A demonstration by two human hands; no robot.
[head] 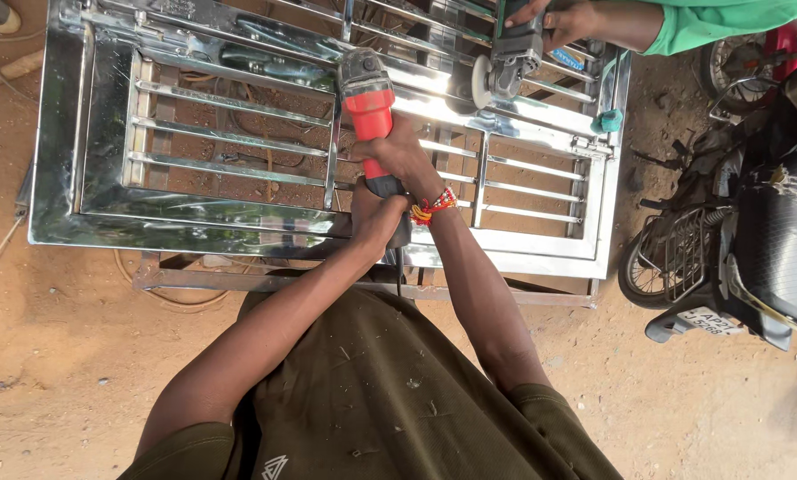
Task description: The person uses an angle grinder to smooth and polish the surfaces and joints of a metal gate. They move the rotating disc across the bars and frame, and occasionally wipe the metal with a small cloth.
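Polished steel everywhere in this one: a shiny grille frame [105, 133] with horizontal bars lies flat on a low metal stand [265, 280] over bare dirt ground [69, 373]. Only one view to go on, the head camera looking straight down.

The person has a red angle grinder [369, 107] pointed away from them, its head down on the frame near the middle upright. Right hand [404, 158] has its fingers clamped round the red body, left hand [376, 220] is wrapped tight on the dark tail end just behind it. Both fully closed on the tool, no slack that I can see.

What I'd worry about: a second person in a green sleeve [727, 22] is running another grinder [505, 62] right across from them, the two heads quite near each other. If either disc catches on a bar edge and kicks, it jumps toward the other's hands. The red thread bracelet [432, 206] on the right wrist sits close behind the tool too (loose ends and spinning discs, not great). The cord seems to drop down between the arms, I can't tell where it runs, so a snag is possible.

Room-wise: open bars to the left give plenty of sweep, the frame's right edge is near a parked motorbike [754, 240], so that side is tight. Near edge of the frame is just in front of the person's body.
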